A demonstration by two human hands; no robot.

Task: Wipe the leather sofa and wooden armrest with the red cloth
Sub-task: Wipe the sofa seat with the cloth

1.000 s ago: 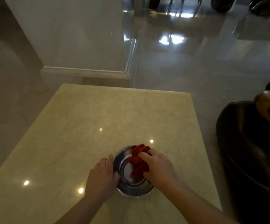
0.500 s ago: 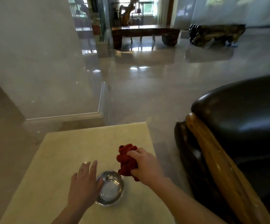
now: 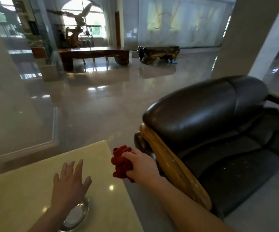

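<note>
My right hand [image 3: 143, 165] grips the crumpled red cloth [image 3: 121, 160] in the air, past the right edge of the pale stone table [image 3: 23, 195]. Just to its right runs the light wooden armrest [image 3: 172, 166] of the dark leather sofa [image 3: 207, 111]; the cloth is apart from it. My left hand [image 3: 70, 185] hovers flat, fingers spread, above the table and over the near side of a small steel bowl [image 3: 77, 218].
A glossy stone floor [image 3: 105, 104] lies between table and sofa. A glass panel with a raised base stands at left. A white pillar [image 3: 245, 37] rises behind the sofa. A wooden bench and a carved root table stand far back.
My right hand lifted the red cloth out of the steel bowl and carried it right, off the table toward the armrest. My left hand let go of the bowl and rose above it.
</note>
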